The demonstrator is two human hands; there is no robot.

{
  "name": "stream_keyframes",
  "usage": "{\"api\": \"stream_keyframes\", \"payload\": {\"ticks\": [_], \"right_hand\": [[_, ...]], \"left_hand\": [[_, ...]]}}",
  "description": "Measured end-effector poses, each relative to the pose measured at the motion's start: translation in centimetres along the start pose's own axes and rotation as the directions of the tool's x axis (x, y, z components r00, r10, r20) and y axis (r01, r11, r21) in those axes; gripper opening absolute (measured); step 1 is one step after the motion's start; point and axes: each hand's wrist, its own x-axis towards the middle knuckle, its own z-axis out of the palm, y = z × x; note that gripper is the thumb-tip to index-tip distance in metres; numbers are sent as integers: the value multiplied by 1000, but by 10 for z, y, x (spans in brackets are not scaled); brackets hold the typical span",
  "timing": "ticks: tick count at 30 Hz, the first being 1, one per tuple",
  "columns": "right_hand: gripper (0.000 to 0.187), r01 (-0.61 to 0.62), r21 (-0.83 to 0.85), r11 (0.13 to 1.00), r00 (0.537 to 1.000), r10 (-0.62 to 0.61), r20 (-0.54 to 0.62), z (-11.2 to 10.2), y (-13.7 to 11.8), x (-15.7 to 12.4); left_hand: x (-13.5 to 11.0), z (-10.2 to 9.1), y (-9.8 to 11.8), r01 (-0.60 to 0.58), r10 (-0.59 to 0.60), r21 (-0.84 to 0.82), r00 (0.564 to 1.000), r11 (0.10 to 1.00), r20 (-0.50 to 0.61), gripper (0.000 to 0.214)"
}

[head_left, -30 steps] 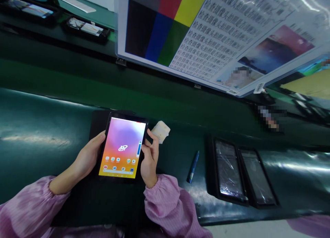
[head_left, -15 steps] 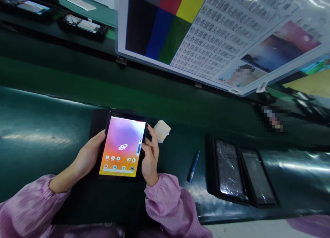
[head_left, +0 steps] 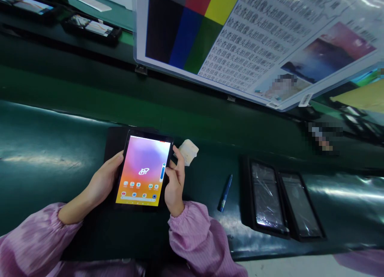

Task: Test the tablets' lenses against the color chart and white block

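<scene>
A tablet (head_left: 144,157) with a lit home screen, purple at the top and orange below, is held upright between my two hands. My left hand (head_left: 103,179) grips its left edge, thumb along the side and the other fingers hidden behind. On the right edge, my right hand (head_left: 175,185) closes around the tablet, with a finger near its upper right side. A blue volume slider shows on the screen close to that edge. Behind the tablet lies a dark, flat block (head_left: 115,141), partly covered. A crumpled whitish cloth or pad (head_left: 188,152) sits just beyond my right fingers.
To the right lie a blue pen (head_left: 225,193) and two dark trays holding film-wrapped tablets (head_left: 268,197) (head_left: 301,205). A large sheet with colour blocks and printed text (head_left: 234,49) stands at the back. Lit devices (head_left: 93,27) rest on the shelf at upper left.
Both hands keep their hold on the tablet, which has shifted very slightly to the right. The screen shows the same page, and the other things on the bench stay put.
</scene>
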Motion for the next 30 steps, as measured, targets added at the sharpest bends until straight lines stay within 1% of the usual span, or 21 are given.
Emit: {"api": "stream_keyframes", "payload": {"ticks": [5, 9, 14, 20, 24, 27, 30], "right_hand": [[56, -9, -1, 1000, 1000, 9, -7, 0, -1, 2], [54, -17, -14, 1000, 1000, 17, 7, -1, -1, 2], [53, 3, -6, 1000, 1000, -3, 10, 0, -2, 2], [53, 7, -25, 1000, 1000, -6, 18, 0, -5, 3], [53, 5, -34, 999, 1000, -4, 26, 0, -5, 3], [55, -11, -48, 999, 1000, 12, 21, 0, -4, 2], [56, -31, -56, 998, 997, 35, 64, 1, -3, 0]], "left_hand": [[-1, 2, 1, 6, -6, -12, 1000, 1000, -1, 49], [0, 1, 0, 24, -24, -25, 1000, 999, -7, 46], [1, -3, -1, 38, -38, -35, 999, 999, -12, 48], [0, -2, 0, 22, -23, -25, 1000, 999, -16, 41], [-1, 2, 2, 20, -20, -8, 999, 1000, -30, 40], [-4, 3, 2, 33, -34, -30, 998, 999, -49, 41], [-8, -1, 0, 35, -38, -43, 995, 998, -88, 43]]}}
